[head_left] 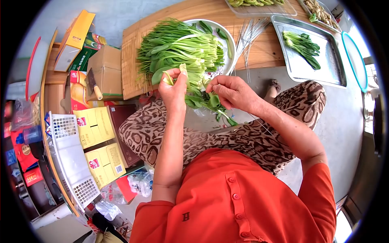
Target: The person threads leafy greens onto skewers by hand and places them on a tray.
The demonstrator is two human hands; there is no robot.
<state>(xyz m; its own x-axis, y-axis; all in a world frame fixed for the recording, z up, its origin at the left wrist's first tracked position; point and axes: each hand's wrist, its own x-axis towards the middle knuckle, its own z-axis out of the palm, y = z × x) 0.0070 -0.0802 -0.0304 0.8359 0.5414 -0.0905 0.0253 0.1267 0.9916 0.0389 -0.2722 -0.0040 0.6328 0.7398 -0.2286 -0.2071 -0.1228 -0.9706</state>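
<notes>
My left hand [174,89] is closed in a pinch on a yellowish-green leaf [168,77], just in front of the table edge. My right hand [231,92] is closed beside it, fingertips on the pale stem of a leafy green. Leafy greens [197,102] hang or lie below both hands; I cannot tell how many of them the right hand holds. Right behind the hands, a big heap of long-stemmed greens [182,48] covers a white round basin [231,40] and part of the wooden table [130,48].
Thin pale strips [248,40] lie right of the basin. A metal tray [330,60] holds a bundle of greens [302,46]; a clear plastic tray [263,10] stands behind. Left are a cardboard box [110,67], a knife [94,85], yellow boxes [95,127] and a white basket [73,154].
</notes>
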